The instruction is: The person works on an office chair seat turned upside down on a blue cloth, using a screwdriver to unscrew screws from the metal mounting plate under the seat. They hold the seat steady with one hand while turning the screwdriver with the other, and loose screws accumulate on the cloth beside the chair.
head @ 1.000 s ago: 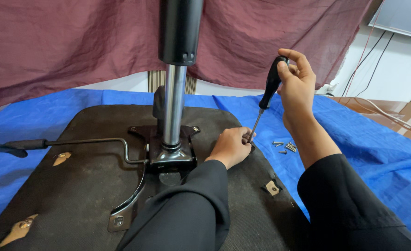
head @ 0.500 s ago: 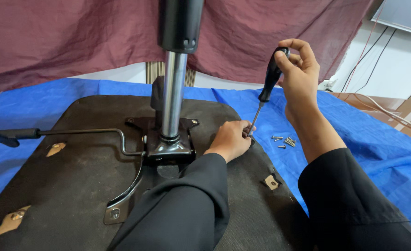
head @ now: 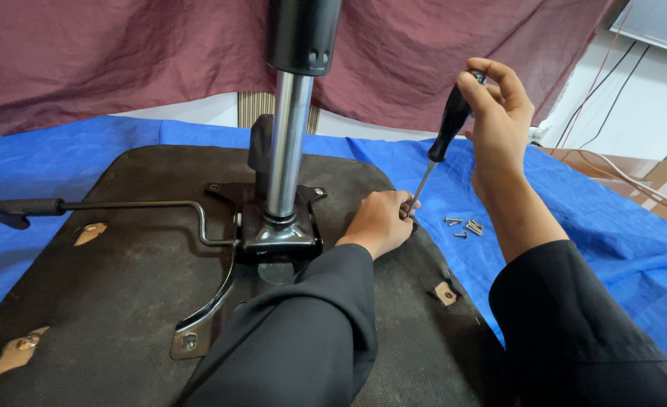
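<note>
An upturned office chair seat (head: 122, 286) lies on a blue tarp (head: 590, 226), its black mechanism plate (head: 277, 234) and chrome gas cylinder (head: 287, 143) standing up in the middle. My right hand (head: 499, 113) grips the black handle of a screwdriver (head: 443, 139), whose shaft slants down to the seat's right edge. My left hand (head: 382, 218) rests on that edge with fingers pinched around the screwdriver tip; whatever sits under the tip is hidden.
Several loose screws (head: 465, 226) lie on the tarp just right of the seat. A black lever (head: 85, 205) sticks out left from the mechanism. Maroon cloth (head: 122, 60) hangs behind. Cables (head: 635, 181) trail at the far right.
The view has shifted slightly; both hands stay at the seat's right edge. My right hand has turned a little on the screwdriver handle.
</note>
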